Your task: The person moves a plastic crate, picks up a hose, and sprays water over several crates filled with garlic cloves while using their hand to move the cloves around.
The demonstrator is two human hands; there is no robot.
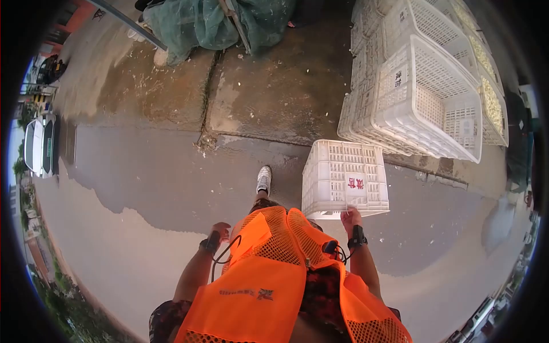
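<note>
Head view, the only one. The right hand [350, 220] is closed at the near edge of a white crate [329, 177], fingers hooked on the rim by the look of it. The crate is ahead and to the right of the body, a panel with red characters facing up. Whether it rests on the ground or hangs clear, I cannot tell. The left hand [222, 230] is out to the left by the orange vest [257, 280], nothing visible in it; how wide the fingers stand, I cannot make out.

Handling, my judgement: one-sided hold, so the crate could swing or twist. A firm hook on the rim, wrist straight, crate close to the leg; the left hand on the opposite edge would steady it.

Edges: the crate stack [394, 123] stands just beyond, far right, its lower corner near the crate; contact uncertain. A raised edge [440, 178] runs below the stack, a toe-catcher. Green netting [194, 28] lies well apart, far side. Most open room is left, over wet paving [143, 171]; probably slick, so short steps for the white shoe [263, 177].
</note>
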